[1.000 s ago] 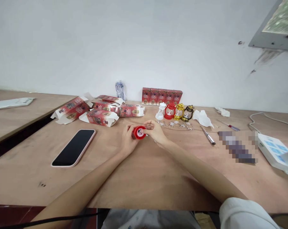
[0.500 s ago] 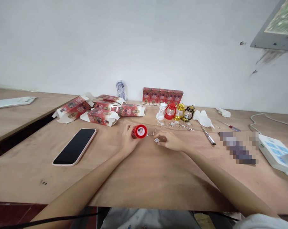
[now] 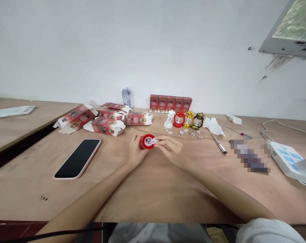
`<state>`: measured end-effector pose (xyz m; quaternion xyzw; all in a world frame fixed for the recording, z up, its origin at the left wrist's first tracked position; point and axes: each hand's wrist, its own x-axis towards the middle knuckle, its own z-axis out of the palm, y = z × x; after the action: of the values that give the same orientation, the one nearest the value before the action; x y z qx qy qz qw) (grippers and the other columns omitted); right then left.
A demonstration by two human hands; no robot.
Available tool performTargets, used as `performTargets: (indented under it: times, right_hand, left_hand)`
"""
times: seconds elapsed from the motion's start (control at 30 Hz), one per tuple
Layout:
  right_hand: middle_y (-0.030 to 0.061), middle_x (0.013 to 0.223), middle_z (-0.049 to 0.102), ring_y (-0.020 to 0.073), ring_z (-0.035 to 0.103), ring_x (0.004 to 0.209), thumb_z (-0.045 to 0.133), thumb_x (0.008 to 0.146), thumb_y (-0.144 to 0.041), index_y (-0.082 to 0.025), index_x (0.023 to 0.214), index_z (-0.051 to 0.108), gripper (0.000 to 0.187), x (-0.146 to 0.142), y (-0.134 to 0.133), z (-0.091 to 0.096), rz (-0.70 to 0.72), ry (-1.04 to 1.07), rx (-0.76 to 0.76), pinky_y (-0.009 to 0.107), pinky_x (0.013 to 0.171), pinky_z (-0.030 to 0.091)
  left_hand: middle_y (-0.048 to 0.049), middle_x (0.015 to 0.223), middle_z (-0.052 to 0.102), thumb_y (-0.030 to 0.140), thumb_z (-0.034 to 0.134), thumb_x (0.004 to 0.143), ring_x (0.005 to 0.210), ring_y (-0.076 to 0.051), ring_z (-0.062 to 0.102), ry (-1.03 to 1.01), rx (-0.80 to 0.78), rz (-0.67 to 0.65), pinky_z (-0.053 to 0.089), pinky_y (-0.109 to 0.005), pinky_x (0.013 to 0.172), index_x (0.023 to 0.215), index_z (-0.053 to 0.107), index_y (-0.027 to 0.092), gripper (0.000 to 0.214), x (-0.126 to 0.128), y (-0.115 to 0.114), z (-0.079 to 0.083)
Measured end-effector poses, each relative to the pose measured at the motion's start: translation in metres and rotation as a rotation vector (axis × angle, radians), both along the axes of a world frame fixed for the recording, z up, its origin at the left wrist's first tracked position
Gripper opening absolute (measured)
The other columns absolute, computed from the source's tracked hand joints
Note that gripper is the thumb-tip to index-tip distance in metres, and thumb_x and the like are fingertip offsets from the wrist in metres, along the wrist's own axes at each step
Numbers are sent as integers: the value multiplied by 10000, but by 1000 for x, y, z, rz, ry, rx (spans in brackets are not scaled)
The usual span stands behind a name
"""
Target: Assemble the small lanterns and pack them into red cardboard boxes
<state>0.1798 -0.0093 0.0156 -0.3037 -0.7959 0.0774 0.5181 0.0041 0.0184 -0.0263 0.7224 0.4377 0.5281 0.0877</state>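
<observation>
My left hand is wrapped round a red mini lantern, tipped so its round base faces me. Inside the red rim are a whitish disc and a dark detail too small to make out. At the right side of that rim, my right hand pinches a small white piece, which reaches over the base. Behind the hands stand a white lantern, a red lantern, a gold lantern and a dark bronze one. Small flat charms with thin wire lie before them.
Opened red boxes lie at the left, a phone nearer. A bottle and upright red boxes stand by the wall. To the right are crumpled tissue, a metal-handled tool, a screwdriver and a power strip.
My right hand has moved left, bringing the small white piece from above the table to the lantern's base. My left hand keeps its hold on the lantern. The view has shifted slightly.
</observation>
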Motion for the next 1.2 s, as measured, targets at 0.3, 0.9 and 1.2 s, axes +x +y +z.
performTargets:
  times: [0.3,0.9,1.2]
  right_hand:
    - [32,802,723,184,611,745,543,879,-218,-234,793,677,160,-23,16,-18,-128,-143,238,369,685,471]
    - [98,1256,574,227,523,1077,546,860,-253,-204,906,677,147,-16,13,-16,-236,-310,386,398,879,442]
    - [104,1386,429,243,416,1237,512,862,-278,-233,1093,633,265,-14,12,-38,-287,-370,401,457,1036,338]
  left_hand:
    - [-15,891,555,228,678,732,844,-193,548,-29,45,-2,479,-318,733,968,570,208,261,-1,1,-2]
    - [-27,875,540,227,657,715,808,-176,532,21,6,70,456,-298,728,953,607,173,249,-4,4,-4]
    - [-33,840,500,259,646,725,805,-187,486,75,-24,180,434,-312,728,904,632,164,204,-7,6,-6]
